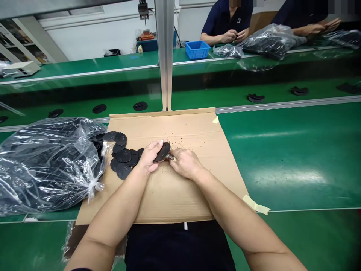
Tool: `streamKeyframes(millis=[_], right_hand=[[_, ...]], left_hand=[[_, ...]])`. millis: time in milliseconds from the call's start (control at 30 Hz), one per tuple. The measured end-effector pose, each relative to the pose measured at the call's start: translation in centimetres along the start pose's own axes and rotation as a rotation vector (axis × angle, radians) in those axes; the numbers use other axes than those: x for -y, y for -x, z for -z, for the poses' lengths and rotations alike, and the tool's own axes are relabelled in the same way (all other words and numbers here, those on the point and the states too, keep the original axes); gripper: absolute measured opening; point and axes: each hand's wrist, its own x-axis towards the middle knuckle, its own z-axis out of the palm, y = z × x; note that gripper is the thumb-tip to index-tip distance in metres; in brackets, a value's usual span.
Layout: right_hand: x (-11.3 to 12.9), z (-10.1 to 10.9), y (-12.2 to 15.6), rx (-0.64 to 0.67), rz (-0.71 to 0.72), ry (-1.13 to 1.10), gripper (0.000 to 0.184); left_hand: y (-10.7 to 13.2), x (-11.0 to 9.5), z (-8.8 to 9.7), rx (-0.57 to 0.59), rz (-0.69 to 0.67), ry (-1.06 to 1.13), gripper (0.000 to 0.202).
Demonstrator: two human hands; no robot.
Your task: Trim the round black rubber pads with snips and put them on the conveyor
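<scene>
My left hand point(151, 156) is closed around a black oval disc point(162, 152), held tilted above the cardboard sheet point(180, 203). Fingers of my right hand point(186, 162) wrap a small shiny metal tool point(171, 157), much like a nail clipper; its exact kind is partly hidden. The tool's tip meets the lower right edge of the disc. Left of my hands lies a loose pile of black discs point(123, 155), several overlapping. Dark crumbs point(177, 141) are scattered on the cardboard just beyond my hands.
A large clear plastic bag point(50, 165) of black pieces lies left. Beyond the cardboard, a green conveyor belt point(197, 98) carries spaced black parts point(140, 106). A metal post point(166, 56) rises centrally. Across, two people point(228, 22) handle small parts near a blue bin point(196, 50).
</scene>
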Motion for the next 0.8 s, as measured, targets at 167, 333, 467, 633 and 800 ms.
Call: streamKeyframes(millis=[167, 333, 467, 633, 800], right_hand=[[-0.2, 0.1, 0.0, 0.065, -0.012, -0.003, 0.015], [-0.5, 0.1, 0.1, 0.051, 0.004, -0.095, 0.015], [-0.7, 0.1, 0.2, 0.037, 0.032, -0.275, 0.02], [-1.7, -1.0, -0.2, -0.182, 0.032, -0.412, 0.022], [-3.0, -1.4, -1.2, -0.428, -0.086, -0.371, 0.029]], left_hand=[[0.2, 0.0, -0.5, -0.045, 0.0, -0.04, 0.034], [0.2, 0.2, -0.5, -0.045, 0.013, -0.042, 0.031], [0.1, 0.2, -0.4, 0.008, 0.045, 0.05, 0.03], [-0.1, -0.9, 0.2, 0.081, 0.096, 0.345, 0.017], [0.2, -3.8, 1.3, -0.05, -0.197, 0.42, 0.017]])
